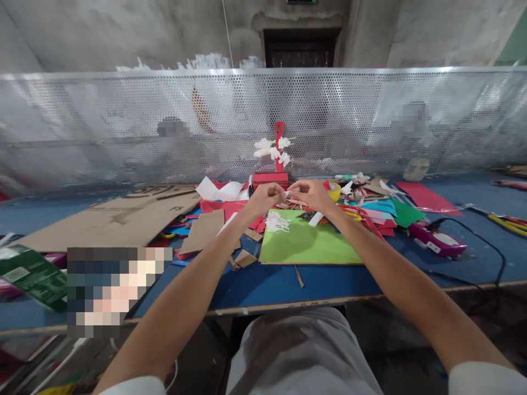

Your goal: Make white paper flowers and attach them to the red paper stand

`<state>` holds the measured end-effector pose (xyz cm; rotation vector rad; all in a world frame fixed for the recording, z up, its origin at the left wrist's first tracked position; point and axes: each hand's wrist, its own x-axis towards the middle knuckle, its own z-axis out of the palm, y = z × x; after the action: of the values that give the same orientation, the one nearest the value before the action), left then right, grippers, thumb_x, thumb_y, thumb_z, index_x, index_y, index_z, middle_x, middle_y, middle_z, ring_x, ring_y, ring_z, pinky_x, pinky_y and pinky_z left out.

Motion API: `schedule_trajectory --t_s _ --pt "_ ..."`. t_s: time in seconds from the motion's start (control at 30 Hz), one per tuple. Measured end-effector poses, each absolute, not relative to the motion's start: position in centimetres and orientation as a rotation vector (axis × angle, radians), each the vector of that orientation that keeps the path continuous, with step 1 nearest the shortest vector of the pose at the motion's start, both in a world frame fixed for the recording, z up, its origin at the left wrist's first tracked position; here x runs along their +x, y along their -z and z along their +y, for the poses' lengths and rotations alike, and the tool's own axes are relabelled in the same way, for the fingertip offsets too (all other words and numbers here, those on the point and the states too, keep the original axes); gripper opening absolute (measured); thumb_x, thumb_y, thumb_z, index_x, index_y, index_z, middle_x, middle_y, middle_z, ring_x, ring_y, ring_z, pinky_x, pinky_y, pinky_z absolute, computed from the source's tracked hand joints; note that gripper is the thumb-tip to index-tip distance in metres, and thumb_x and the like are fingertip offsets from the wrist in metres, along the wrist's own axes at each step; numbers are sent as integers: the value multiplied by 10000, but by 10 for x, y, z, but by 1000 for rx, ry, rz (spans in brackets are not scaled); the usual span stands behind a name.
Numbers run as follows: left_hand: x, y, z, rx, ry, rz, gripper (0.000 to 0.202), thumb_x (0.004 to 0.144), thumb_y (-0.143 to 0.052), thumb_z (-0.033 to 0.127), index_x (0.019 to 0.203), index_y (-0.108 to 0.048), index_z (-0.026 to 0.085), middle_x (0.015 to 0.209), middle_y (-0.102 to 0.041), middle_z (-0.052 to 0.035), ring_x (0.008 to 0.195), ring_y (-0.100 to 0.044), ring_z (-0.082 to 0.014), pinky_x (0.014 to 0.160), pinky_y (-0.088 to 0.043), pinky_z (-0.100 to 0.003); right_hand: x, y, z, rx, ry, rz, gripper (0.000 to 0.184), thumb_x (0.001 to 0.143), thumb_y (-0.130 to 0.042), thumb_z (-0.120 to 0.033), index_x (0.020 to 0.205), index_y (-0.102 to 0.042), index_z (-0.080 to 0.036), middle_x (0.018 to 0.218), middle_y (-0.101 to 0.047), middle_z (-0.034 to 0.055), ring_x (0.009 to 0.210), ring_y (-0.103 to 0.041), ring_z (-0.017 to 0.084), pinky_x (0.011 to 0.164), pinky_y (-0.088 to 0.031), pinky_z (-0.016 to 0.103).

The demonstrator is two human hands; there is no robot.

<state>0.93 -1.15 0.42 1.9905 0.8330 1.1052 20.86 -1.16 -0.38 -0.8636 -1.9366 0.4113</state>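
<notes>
My left hand (267,196) and my right hand (313,193) meet over the far part of the blue table (280,285). Both are closed in a pinch on a small white paper piece (290,191) held between them. Just behind them stands a red paper model (275,159) with white flower-like bits on a red base. Below the hands lies a green sheet (307,244) with a small white cutout (276,222) on its near-left corner.
Brown cardboard (111,219) lies at the left. Coloured paper scraps (382,211) pile at the right, beside a purple glue gun (437,241) with a black cord. A perforated metal screen (370,120) runs along the table's back. A green box (33,274) sits near left.
</notes>
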Motion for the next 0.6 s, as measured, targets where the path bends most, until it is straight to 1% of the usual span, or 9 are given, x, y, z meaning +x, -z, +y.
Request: schedule_trajectory --t_s 0.23,0.4,0.6 --pt "9 -2 -10 2004 -1112 821 216 761 -696 322 786 -603 128 640 -599 -3 577 -538 -92 583 -429 -223 209 7 -9 -868 -340 -1934 255 836 -644 -422 866 -676 -171 751 -683 36 639 -588 150 615 -430 261" --pt "9 0 -8 2008 -1112 815 186 749 -684 291 796 -604 130 658 -620 -8 589 -557 -98 598 -446 -230 208 4 -12 -969 -232 -1968 209 858 -614 -364 846 -685 -167 736 -678 32 660 -581 150 633 -398 258" --pt "8 -3 -10 2022 -1116 832 139 748 -667 246 792 -613 126 670 -629 -19 599 -566 -104 581 -437 -222 208 -2 -19 -995 -174 -1945 189 836 -645 -332 808 -718 -160 689 -671 23 622 -550 133 634 -374 251"
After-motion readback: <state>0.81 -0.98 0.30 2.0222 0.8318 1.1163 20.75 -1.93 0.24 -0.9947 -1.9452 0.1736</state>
